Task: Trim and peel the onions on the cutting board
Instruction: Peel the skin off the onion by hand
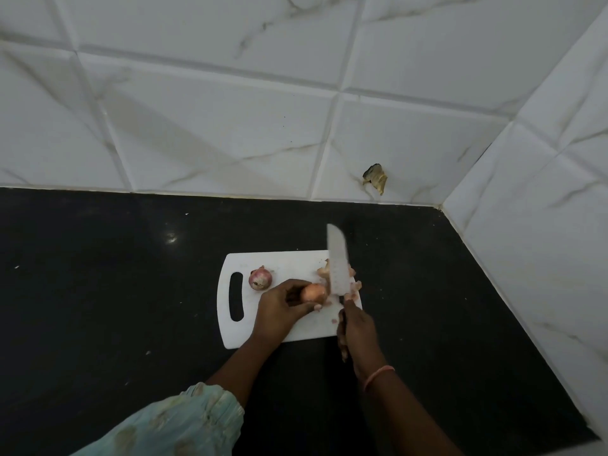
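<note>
A white cutting board (263,334) lies on the black counter. My left hand (279,307) grips a small orange-skinned onion (314,292) on the board. My right hand (357,327) holds a knife (338,261) by its handle, blade pointing away from me, its edge at the onion's right end. A second onion (260,278), purple-skinned and whole, sits near the board's handle slot. Loose onion skins and trimmings (353,286) lie at the board's right edge, partly hidden by the blade.
The black counter (115,291) meets white marble-pattern wall tiles (230,126) at the back and on the right. A chipped hole (375,177) shows in the back wall low down. My light green sleeve (184,422) is at the bottom left.
</note>
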{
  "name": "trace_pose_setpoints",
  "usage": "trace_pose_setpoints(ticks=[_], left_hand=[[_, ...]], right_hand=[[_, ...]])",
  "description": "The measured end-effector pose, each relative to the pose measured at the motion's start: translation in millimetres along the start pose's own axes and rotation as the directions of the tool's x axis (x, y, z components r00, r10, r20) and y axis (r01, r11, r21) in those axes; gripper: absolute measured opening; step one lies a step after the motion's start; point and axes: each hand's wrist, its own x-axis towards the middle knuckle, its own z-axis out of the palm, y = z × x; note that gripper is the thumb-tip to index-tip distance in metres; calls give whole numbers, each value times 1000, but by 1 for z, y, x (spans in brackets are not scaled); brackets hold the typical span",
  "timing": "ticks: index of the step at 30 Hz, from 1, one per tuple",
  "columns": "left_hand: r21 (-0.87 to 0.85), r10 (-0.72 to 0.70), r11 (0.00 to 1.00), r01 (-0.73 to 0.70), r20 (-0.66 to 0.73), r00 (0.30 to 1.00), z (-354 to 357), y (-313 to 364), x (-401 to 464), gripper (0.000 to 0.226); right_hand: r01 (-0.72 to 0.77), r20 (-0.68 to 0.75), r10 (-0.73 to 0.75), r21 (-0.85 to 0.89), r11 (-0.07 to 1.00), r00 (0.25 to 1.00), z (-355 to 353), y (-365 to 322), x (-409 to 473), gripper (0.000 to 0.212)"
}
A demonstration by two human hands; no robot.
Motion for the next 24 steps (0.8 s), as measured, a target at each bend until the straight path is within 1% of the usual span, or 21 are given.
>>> trace_pose_setpoints(ticks=[1,2,4,6,8,10,12,13,15,16,17,18,19,20,21,22,24], left_hand=[[-2,8,1000,-8,11,1000,-1,0,0,43],[3,15,1000,-15,24,1000,-1,0,0,42],[42,30,999,-32,53,998,-2,3,-3,40],[121,57,990,-66,78,995,-2,5,-4,38],[178,58,981,-73,88,994,-2,5,-3,37],[192,41,980,-55,77,996,-3,4,-3,38],[192,23,981,-38,79,997,-4,2,-2,36],[188,15,982,-30,80,997,-5,1,-2,33],[185,2,983,-16,77,997,-5,1,-1,26],[184,-8,983,-7,81,997,-5,1,0,23],[180,-18,984,2,85,996,-5,1,0,23],[175,-26,984,10,89,996,-6,1,1,23],[167,-32,986,17,92,995,-6,1,1,24],[159,-34,987,19,97,995,-6,2,2,25],[152,-34,988,18,104,994,-6,2,1,26],[144,-31,989,14,114,993,-6,3,1,27],[123,-19,992,3,130,991,-6,4,0,28]], right_hand=[[34,-94,-35,-4,999,995,-4,0,2,45],[75,-187,-84,-54,996,979,-11,1,5,42],[154,-319,-240,-271,950,917,-30,6,12,33],[192,-347,-392,-489,851,852,-52,14,17,22],[200,-329,-485,-622,757,810,-69,24,23,13],[159,-310,-530,-731,663,789,-79,36,30,20],[75,-324,-486,-768,636,812,-80,43,30,30],[25,-344,-456,-776,630,821,-78,45,29,34],[-42,-386,-445,-792,610,808,-73,41,23,41],[-8,-374,-484,-797,603,791,-69,37,22,44],[88,-318,-537,-795,600,781,-64,32,21,45],[243,-216,-585,-758,605,782,-57,26,20,44],[405,-92,-605,-662,631,791,-47,19,20,43],[520,24,-597,-522,677,802,-35,12,18,41],[576,111,-585,-395,716,803,-24,5,15,39],[596,160,-578,-312,739,800,-14,-2,14,37],[623,194,-593,-271,733,782,0,-11,14,30]])
